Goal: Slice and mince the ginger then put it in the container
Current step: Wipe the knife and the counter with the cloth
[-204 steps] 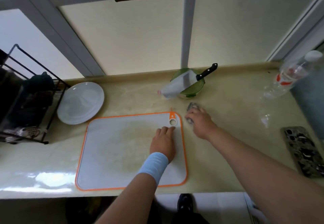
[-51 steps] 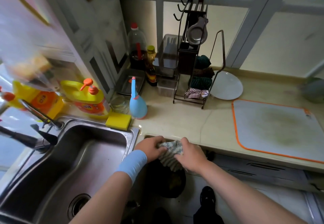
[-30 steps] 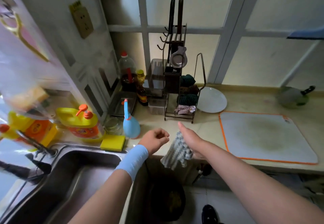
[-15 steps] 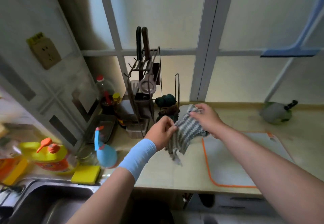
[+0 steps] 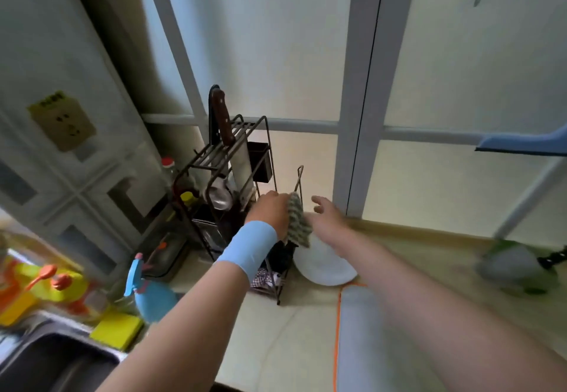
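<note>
My left hand [image 5: 271,213], with a blue band on the wrist, holds a striped grey dishcloth [image 5: 297,222] against the right side of the dark wire rack [image 5: 236,176]. Just right of the cloth, my right hand [image 5: 326,218] is apart from it with fingers spread. The orange-rimmed cutting board [image 5: 356,342] lies at the lower right. A green container [image 5: 518,270] with a black-handled knife across it sits blurred at the far right. No ginger shows.
A white plate [image 5: 325,264] lies beside the rack. A brown-handled knife [image 5: 222,121] stands in the rack top. A blue spray bottle [image 5: 150,293], a yellow sponge [image 5: 116,328], a yellow soap bottle [image 5: 58,284] and the sink [image 5: 49,364] are at the lower left.
Both hands moved with the cloth from the sink side up to the rack. My right hand has let go of the cloth, and my left hand alone holds it at the rack.
</note>
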The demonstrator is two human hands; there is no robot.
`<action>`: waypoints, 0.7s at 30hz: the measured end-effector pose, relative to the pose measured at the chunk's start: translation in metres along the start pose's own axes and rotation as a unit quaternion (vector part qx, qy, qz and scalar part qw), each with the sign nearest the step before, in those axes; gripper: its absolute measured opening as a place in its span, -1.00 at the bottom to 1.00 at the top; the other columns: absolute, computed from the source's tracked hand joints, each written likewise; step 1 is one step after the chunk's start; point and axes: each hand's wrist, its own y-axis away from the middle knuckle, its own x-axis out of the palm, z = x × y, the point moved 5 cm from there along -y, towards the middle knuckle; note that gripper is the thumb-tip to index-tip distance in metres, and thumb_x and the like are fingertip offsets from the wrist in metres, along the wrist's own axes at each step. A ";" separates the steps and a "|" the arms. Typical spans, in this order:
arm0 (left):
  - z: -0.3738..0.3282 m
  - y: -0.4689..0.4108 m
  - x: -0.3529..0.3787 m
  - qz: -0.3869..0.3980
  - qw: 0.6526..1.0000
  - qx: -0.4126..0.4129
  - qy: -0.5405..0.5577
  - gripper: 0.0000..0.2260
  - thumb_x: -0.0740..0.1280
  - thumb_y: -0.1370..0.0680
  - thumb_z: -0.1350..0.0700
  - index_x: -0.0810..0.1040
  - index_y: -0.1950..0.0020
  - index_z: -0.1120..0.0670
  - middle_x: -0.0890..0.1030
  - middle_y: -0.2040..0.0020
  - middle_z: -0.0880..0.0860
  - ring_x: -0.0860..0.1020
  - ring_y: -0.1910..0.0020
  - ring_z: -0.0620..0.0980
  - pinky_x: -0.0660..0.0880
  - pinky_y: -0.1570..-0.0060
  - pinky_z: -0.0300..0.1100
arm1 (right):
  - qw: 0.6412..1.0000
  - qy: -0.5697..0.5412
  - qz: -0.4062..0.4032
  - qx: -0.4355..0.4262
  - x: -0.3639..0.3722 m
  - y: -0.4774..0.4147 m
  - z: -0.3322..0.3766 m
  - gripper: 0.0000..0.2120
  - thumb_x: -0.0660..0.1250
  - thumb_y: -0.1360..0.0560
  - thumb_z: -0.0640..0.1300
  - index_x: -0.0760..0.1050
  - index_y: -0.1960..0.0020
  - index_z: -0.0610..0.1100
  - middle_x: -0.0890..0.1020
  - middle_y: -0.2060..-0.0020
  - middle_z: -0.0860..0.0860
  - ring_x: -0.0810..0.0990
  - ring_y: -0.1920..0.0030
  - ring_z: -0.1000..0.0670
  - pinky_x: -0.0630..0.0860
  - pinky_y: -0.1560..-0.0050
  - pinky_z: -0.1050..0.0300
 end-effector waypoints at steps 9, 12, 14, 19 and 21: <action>0.010 0.002 0.008 0.021 0.993 -0.028 0.111 -0.62 0.16 -0.57 0.20 0.51 -0.34 -0.06 0.59 -0.22 0.08 0.57 -0.13 0.12 0.51 -0.17 -0.06 | 0.988 0.030 0.128 -0.079 0.031 -0.003 -0.006 -0.41 0.33 -0.35 0.10 0.38 -0.38 0.24 0.62 -0.19 0.12 0.59 -0.17 0.00 0.53 -0.23 -0.08; -0.011 -0.013 0.000 -0.025 0.997 -0.018 0.073 -0.64 0.15 -0.54 0.18 0.56 -0.26 -0.05 0.50 -0.28 0.04 0.42 -0.27 0.10 0.44 -0.26 0.02 | 0.994 0.041 0.061 -0.078 0.007 0.003 -0.006 -0.56 0.34 -0.35 0.15 0.50 -0.23 0.16 0.63 -0.13 0.13 0.58 -0.15 0.02 0.52 -0.20 -0.04; -0.038 -0.019 0.000 -0.069 0.993 0.020 0.093 -0.67 0.17 -0.57 0.15 0.54 -0.29 -0.05 0.46 -0.31 0.00 0.33 -0.34 0.05 0.37 -0.31 -0.01 | 0.997 0.052 0.020 -0.061 -0.018 0.003 -0.017 -0.56 0.35 -0.46 0.01 0.46 -0.33 0.03 0.59 -0.22 0.05 0.54 -0.23 -0.01 0.47 -0.27 -0.04; -0.134 -0.024 0.043 -0.011 0.980 0.116 0.160 -0.70 0.22 -0.58 0.11 0.53 -0.29 -0.02 0.51 -0.24 0.03 0.45 -0.25 0.06 0.42 -0.25 -0.06 | 0.990 0.109 -0.083 -0.015 -0.119 0.016 -0.066 -0.66 0.27 -0.48 -0.20 0.53 -0.23 -0.03 0.62 -0.10 0.02 0.59 -0.03 0.00 0.49 -0.02 0.14; -0.173 -0.023 0.068 0.038 0.977 0.138 0.159 -0.70 0.24 -0.58 0.09 0.51 -0.31 -0.03 0.52 -0.22 0.00 0.50 -0.20 0.04 0.44 -0.22 -0.08 | 0.984 0.139 -0.115 0.002 -0.165 0.025 -0.090 -0.68 0.24 -0.52 -0.22 0.53 -0.24 -0.06 0.62 -0.14 -0.02 0.58 -0.03 -0.01 0.45 0.02 0.19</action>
